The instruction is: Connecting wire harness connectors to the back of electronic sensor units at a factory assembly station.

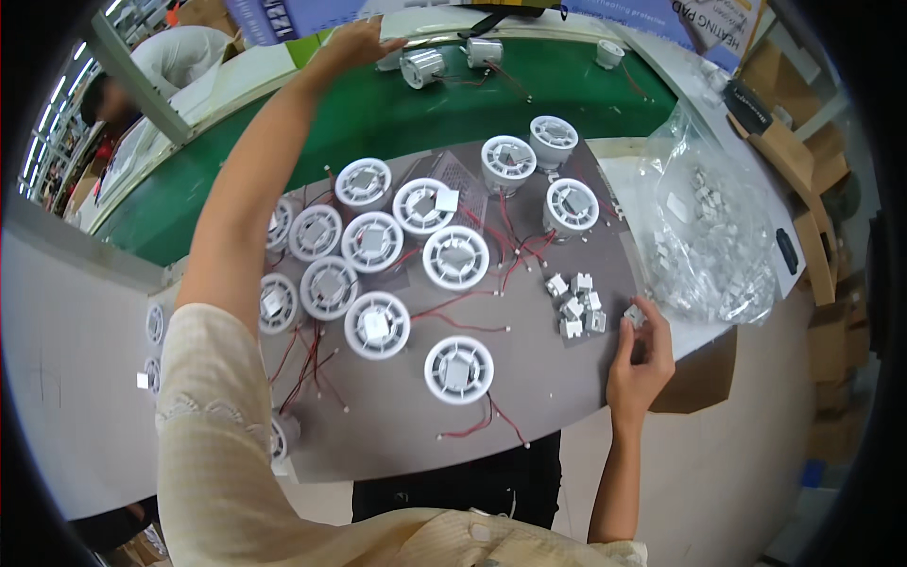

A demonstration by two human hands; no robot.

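Note:
My left hand (356,43) reaches across to the far side of the green conveyor belt (321,142). Below its fingers is a pale, partly hidden piece (388,62); whether they grip it I cannot tell. A silver cylindrical housing (421,68) lies just right of that hand. At the right edge of the grey board (529,378), my right hand (644,364) pinches a small white block (635,316) between thumb and fingers. Several similar small blocks (572,308) sit in a cluster to its left. Round white finned housings (458,370) with red wires stand across the board.
A clear plastic bag (709,236) of small white parts lies at the right. More housings (485,53) rest on the belt. Cardboard boxes (822,236) stack up at far right. Beyond the belt at the left, another person (179,57) bends forward.

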